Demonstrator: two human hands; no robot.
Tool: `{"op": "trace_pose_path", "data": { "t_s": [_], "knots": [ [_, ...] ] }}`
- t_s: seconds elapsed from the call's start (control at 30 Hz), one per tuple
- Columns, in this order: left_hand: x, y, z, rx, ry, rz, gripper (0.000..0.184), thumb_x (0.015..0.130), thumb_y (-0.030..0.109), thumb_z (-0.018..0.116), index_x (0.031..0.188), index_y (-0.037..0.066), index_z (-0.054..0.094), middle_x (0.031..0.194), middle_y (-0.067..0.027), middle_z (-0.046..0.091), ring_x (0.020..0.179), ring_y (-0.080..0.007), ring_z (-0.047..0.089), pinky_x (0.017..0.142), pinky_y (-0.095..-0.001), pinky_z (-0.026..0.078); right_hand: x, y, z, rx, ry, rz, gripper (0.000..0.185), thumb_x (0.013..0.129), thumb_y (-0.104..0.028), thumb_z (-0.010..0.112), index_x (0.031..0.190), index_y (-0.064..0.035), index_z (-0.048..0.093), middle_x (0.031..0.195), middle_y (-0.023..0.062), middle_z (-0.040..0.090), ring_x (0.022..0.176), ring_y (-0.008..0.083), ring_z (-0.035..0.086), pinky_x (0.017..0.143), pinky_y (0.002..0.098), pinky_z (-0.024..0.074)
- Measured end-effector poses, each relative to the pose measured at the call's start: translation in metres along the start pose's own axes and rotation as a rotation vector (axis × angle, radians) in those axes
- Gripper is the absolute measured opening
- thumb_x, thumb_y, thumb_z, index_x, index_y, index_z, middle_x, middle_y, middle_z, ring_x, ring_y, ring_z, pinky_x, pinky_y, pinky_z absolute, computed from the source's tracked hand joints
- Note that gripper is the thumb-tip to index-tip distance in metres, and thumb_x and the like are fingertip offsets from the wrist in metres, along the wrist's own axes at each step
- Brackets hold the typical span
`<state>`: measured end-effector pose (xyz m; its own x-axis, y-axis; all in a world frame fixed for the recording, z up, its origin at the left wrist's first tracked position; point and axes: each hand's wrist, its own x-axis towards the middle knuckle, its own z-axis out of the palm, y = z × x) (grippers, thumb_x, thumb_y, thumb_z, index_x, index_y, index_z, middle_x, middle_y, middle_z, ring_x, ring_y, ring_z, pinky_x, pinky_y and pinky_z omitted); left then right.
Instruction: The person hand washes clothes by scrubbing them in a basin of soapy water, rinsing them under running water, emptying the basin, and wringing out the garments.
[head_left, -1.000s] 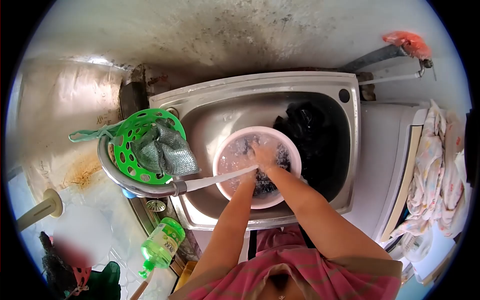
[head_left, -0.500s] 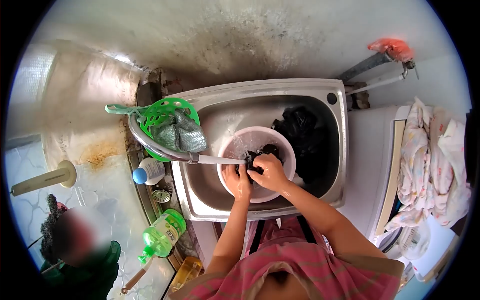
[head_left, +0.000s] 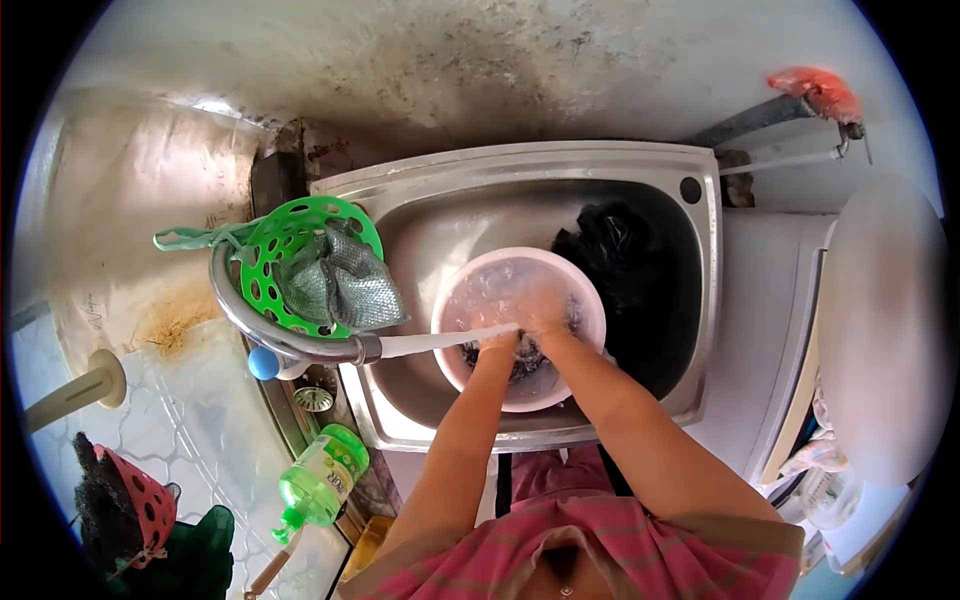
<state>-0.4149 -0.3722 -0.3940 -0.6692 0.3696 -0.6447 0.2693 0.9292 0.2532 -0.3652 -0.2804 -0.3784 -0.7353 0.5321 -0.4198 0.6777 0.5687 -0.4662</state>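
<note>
A pale pink basin [head_left: 590, 295] of cloudy, bubbling water stands in the steel sink [head_left: 420, 215]. Both my hands are down in that water. My left hand [head_left: 498, 342] is beside the water stream [head_left: 440, 340] falling from the curved faucet [head_left: 290, 345], its fingers hidden. Blurred by splash, my right hand [head_left: 543, 312] is just to the right, its fingers indistinct. Dark wet cloth [head_left: 528, 362] shows partly under the surface, close to both hands; whether either grips it is hidden. A black heap, apparently fabric or plastic [head_left: 610, 245], lies in the sink's right part.
On the left hang a green perforated basket [head_left: 310, 215] and a grey mesh cloth [head_left: 345, 285]. Below are a blue-capped bottle [head_left: 263, 362], a drain strainer [head_left: 313, 400] and a green soap bottle [head_left: 325, 475]. A white appliance [head_left: 765, 330] stands right of the sink.
Both hands have gone from working the dark cloth above the water to being sunk in it. The water looks higher and cloudier, and the view has shifted slightly.
</note>
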Motion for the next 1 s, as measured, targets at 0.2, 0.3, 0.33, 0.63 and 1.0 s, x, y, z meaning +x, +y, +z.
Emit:
{"op": "trace_pose_path", "data": {
  "t_s": [0.2, 0.3, 0.33, 0.63, 1.0],
  "knots": [
    [-0.039, 0.021, -0.045, 0.002, 0.197, 0.121, 0.046, 0.077, 0.031, 0.063, 0.114, 0.004, 0.054, 0.117, -0.0246, 0.054, 0.107, -0.0387, 0.053, 0.091, -0.0468, 0.042, 0.009, 0.029, 0.06, -0.378, 0.106, -0.211, 0.038, 0.08, -0.035, 0.057, 0.106, -0.0078, 0.062, 0.115, 0.0175, 0.055, 0.105, 0.0354, 0.051, 0.087, 0.0484, 0.0402],
    [-0.039, 0.005, -0.077, 0.045, 0.464, 0.431, 0.036, 0.077, 0.02, 0.064, 0.11, 0.007, 0.061, 0.109, -0.0238, 0.058, 0.103, -0.0371, 0.056, 0.088, -0.0444, 0.045, 0.006, -0.014, -0.023, -0.146, -0.189, -0.051, 0.058, 0.076, -0.044, 0.063, 0.121, -0.009, 0.054, 0.126, 0.0186, 0.048, 0.116, 0.0354, 0.045, 0.095, 0.0521, 0.0355],
    [-0.043, -0.015, -0.088, -0.513, 0.4, 0.365, 0.023, 0.08, 0.018, 0.063, 0.097, 0.004, 0.066, 0.093, -0.0205, 0.065, 0.088, -0.0308, 0.064, 0.077, -0.0391, 0.05, 0.0, -0.013, -0.019, -0.08, -0.051, -0.071, 0.059, 0.075, -0.044, 0.065, 0.121, -0.0087, 0.054, 0.125, 0.0195, 0.048, 0.116, 0.0363, 0.044, 0.097, 0.0531, 0.0336],
    [0.003, -0.085, -0.245, -1.769, 0.432, 0.234, 0.048, 0.091, 0.023, 0.055, 0.133, 0.006, 0.038, 0.124, -0.0087, 0.049, 0.108, -0.0202, 0.051, 0.088, -0.0362, 0.043, -0.047, -0.028, -0.035, -0.106, -0.121, -0.025, 0.067, 0.063, -0.032, 0.076, 0.118, -0.0079, 0.046, 0.121, 0.0169, 0.049, 0.123, 0.0354, 0.038, 0.091, 0.0586, 0.0323],
    [-0.093, -0.015, -0.141, -1.269, 0.427, 0.001, 0.048, 0.092, 0.033, 0.052, 0.129, 0.004, 0.045, 0.122, -0.0089, 0.053, 0.106, -0.0197, 0.052, 0.092, -0.0324, 0.04, -0.113, -0.047, -0.116, 0.607, 0.175, -0.337, 0.031, 0.057, -0.003, 0.065, 0.085, 0.0002, 0.054, 0.08, 0.0177, 0.059, 0.074, 0.0362, 0.058, 0.065, 0.039, 0.0455]
  ]
}}
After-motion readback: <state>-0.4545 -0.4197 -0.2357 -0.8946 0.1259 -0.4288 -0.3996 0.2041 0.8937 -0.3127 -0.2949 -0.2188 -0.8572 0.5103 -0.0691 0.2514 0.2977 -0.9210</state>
